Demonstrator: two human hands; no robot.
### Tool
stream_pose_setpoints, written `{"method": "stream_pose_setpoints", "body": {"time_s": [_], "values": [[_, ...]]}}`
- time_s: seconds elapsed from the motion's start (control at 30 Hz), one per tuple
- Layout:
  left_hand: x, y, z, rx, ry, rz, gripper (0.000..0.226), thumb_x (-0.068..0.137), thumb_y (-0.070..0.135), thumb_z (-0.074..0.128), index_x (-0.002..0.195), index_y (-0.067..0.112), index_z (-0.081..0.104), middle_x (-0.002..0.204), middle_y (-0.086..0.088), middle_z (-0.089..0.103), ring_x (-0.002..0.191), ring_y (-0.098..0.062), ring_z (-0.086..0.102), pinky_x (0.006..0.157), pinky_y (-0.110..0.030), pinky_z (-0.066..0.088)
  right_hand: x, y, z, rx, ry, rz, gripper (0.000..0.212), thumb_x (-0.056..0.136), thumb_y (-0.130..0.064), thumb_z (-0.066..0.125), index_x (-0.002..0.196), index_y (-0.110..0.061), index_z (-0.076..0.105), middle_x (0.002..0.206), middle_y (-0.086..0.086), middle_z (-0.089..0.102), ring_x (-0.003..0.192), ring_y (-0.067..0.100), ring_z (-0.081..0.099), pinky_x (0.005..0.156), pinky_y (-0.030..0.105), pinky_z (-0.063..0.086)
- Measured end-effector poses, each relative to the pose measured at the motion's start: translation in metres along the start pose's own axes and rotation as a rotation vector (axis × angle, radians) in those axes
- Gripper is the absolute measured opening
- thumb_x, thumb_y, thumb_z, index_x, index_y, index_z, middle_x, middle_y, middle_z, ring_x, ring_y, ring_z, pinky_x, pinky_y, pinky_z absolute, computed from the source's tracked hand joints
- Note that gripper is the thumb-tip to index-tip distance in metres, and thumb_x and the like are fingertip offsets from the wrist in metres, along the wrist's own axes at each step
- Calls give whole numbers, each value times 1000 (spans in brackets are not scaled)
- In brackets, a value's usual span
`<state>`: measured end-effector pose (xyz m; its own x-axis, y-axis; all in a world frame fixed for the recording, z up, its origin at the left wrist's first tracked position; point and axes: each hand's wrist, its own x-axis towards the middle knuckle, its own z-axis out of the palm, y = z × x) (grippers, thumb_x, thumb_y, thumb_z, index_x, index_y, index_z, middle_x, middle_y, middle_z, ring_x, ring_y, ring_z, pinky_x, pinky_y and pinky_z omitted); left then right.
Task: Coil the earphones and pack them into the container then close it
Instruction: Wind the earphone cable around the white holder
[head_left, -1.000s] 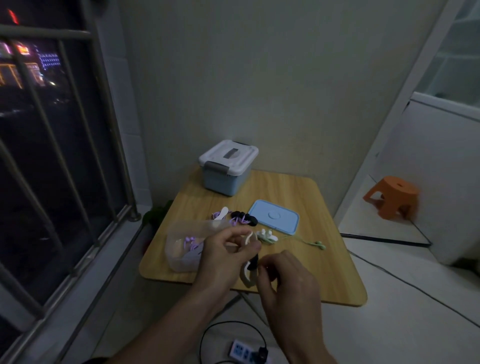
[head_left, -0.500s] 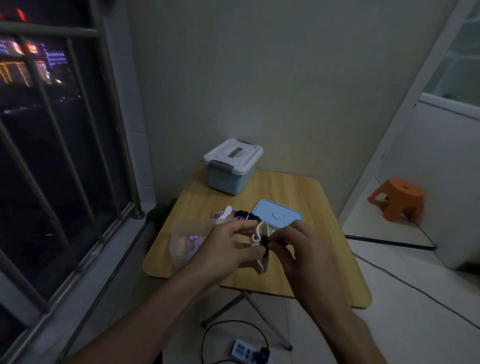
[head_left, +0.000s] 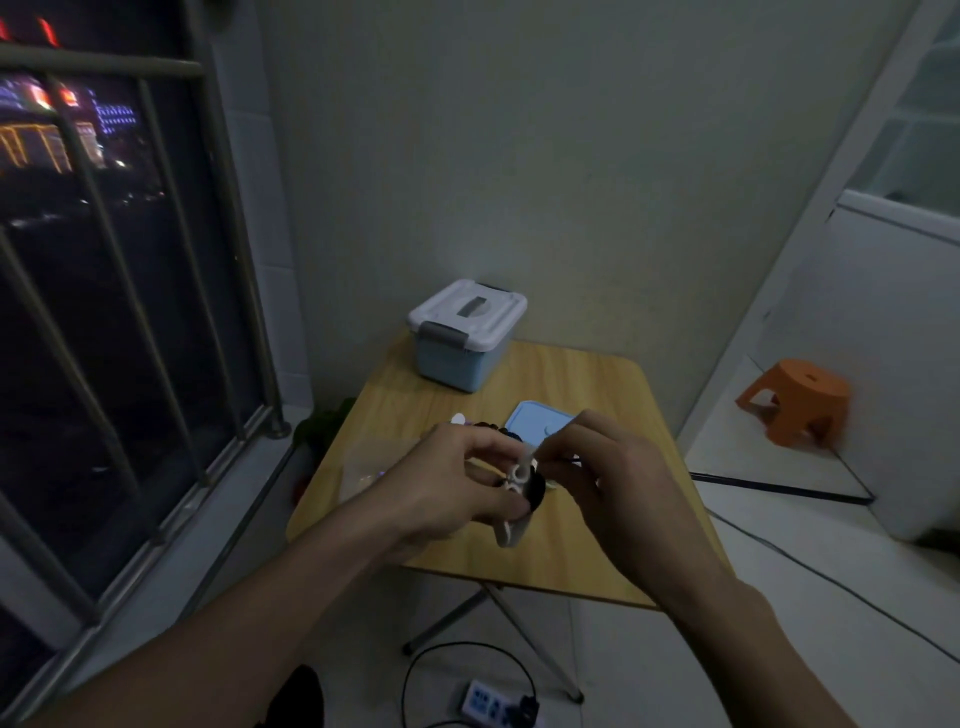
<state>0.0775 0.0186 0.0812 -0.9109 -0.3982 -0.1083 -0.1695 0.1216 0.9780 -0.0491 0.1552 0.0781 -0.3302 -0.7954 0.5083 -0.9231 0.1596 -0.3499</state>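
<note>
Both arms come up from the near edge bare all the way, no sleeves anywhere in view, not even up by the elbows. No watch, no bracelet, no rings that I can make out on the left hand or the right hand, though the light is pretty dim so small stuff could be lost. Fingernails look short and plain. No gloves either.
</note>
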Motion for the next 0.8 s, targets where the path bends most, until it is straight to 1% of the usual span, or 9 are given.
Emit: {"method": "stream_pose_setpoints", "body": {"time_s": [0.07, 0.17, 0.33, 0.43, 0.47, 0.53, 0.6, 0.67, 0.8], "values": [[-2, 2, -2, -1, -32, -35, 43, 76, -8, 73, 108, 20, 69, 108, -5, 70, 94, -17, 72, 75, -29, 62, 2, 2, -3, 52, 8, 16, 9, 83, -6, 73, 85, -15, 72, 83, -13, 59, 74, 0, 55, 69, 9, 41], [-4, 2, -6, -36, -72, -91, 45, 75, -11, 72, 112, 13, 68, 113, -12, 69, 99, -23, 72, 83, -37, 61, 2, 4, -5, 117, 1, 60, 11, 84, -6, 72, 84, -17, 73, 83, -19, 58, 80, -4, 57, 69, 4, 36], [-3, -2, -9, -85, -93, -141, 46, 76, -15, 70, 115, 8, 65, 111, -14, 71, 101, -25, 71, 87, -42, 59, 3, 8, -6, 243, -26, 168, 13, 86, -7, 70, 86, -19, 75, 87, -10, 70, 84, 2, 62, 70, 10, 44], [-4, -6, -11, -100, -115, -143, 46, 75, -15, 70, 116, 6, 64, 113, -17, 70, 105, -28, 70, 89, -45, 58, 4, 9, -6, 405, -53, 256, 11, 85, -3, 71, 86, -13, 76, 85, -2, 75, 81, 10, 69, 76, 30, 55], [-4, -7, -12, -104, -121, -135, 46, 75, -16, 70, 115, 5, 65, 114, -18, 70, 106, -28, 69, 88, -44, 58, 4, 9, -7, 441, -62, 283, 11, 86, -3, 70, 86, -12, 76, 84, 0, 76, 81, 13, 70, 77, 33, 57], [-6, -7, -12, -111, -128, -123, 45, 75, -16, 70, 115, 5, 65, 115, -18, 70, 107, -28, 68, 85, -38, 60, 3, 11, -7, 487, -80, 322, 11, 87, -6, 70, 85, -14, 76, 83, -3, 76, 78, 10, 70, 72, 29, 58], [-8, -7, -12, -136, -138, -115, 45, 75, -16, 70, 114, 5, 65, 115, -18, 70, 107, -27, 68, 84, -36, 60, 1, 12, -6, 552, -86, 362, 13, 87, -5, 69, 83, -15, 76, 74, -13, 72, 66, 0, 63, 59, 17, 50], [-9, -6, -12, -188, -152, -116, 44, 75, -16, 69, 113, 7, 66, 115, -18, 70, 108, -27, 69, 83, -36, 60, -1, 12, -3, 617, -95, 407, 12, 87, -4, 69, 82, -12, 76, 66, -11, 68, 58, -2, 55, 52, 12, 42], [-10, -2, -11, -350, -159, -125, 41, 80, -16, 63, 114, 5, 64, 115, -19, 70, 102, -27, 69, 77, -30, 60, -9, 11, 8, 789, -76, 531, 8, 87, -13, 70, 82, -9, 75, 72, 15, 64, 58, 14, 52, 50, 28, 42]]}}
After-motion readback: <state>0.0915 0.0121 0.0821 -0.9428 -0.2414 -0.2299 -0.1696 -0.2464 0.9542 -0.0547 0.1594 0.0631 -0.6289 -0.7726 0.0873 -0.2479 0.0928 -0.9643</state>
